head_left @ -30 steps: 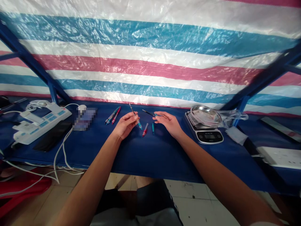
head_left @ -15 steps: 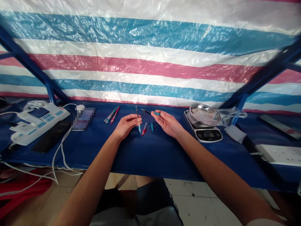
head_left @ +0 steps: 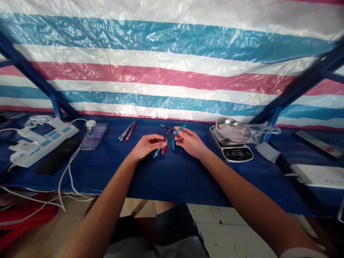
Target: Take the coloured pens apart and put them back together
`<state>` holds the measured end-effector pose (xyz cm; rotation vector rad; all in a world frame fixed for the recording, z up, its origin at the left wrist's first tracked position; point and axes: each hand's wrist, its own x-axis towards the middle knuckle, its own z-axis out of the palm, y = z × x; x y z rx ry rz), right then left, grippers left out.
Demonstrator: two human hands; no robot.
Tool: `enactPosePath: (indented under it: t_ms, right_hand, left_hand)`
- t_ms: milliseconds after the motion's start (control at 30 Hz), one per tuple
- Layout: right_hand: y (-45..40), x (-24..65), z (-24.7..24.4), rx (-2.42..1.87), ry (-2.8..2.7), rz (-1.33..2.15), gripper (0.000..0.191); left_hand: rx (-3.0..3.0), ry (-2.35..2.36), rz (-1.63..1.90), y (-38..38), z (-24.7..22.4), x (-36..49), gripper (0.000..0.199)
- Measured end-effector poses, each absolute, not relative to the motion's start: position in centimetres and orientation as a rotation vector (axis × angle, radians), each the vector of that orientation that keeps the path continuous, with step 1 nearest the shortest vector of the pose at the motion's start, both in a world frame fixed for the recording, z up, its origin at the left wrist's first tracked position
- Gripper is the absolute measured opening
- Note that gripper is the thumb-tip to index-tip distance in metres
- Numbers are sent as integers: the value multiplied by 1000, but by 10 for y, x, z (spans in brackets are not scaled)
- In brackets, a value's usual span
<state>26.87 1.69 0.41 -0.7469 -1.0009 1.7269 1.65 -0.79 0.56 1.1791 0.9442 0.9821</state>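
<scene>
My left hand (head_left: pixel 146 146) is shut on a slim dark pen part with a teal end (head_left: pixel 162 143), which slants down to the lower left. My right hand (head_left: pixel 189 142) pinches a teal pen barrel (head_left: pixel 180 129), and a thin black rod (head_left: pixel 167 127) lies close against it. A red pen piece (head_left: pixel 163 150) and a small teal piece (head_left: pixel 173 146) lie on the blue table cover (head_left: pixel 172 182) between my hands. Farther left lie a teal pen (head_left: pixel 125 132) and a pink pen (head_left: pixel 130 131), side by side.
A digital kitchen scale (head_left: pixel 238 154) with a steel dish (head_left: pixel 233 130) stands right of my hands. A white power strip (head_left: pixel 44 143) and loose white cables (head_left: pixel 67 179) lie at left, beside a pixelated patch (head_left: pixel 94 136). A striped tarp (head_left: pixel 172 71) hangs behind.
My hands have moved closer together. The pen part in my left hand now slants to the lower left instead of standing nearly upright, and my right hand has raised the teal barrel.
</scene>
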Motion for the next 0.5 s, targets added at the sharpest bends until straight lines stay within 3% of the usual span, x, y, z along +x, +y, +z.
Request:
enactPosePath:
  t_ms: [500]
  right_hand:
    - [14,265,7,-732,-1068,1627,39]
  left_hand:
    - [1306,882,891,-12,13,21,41]
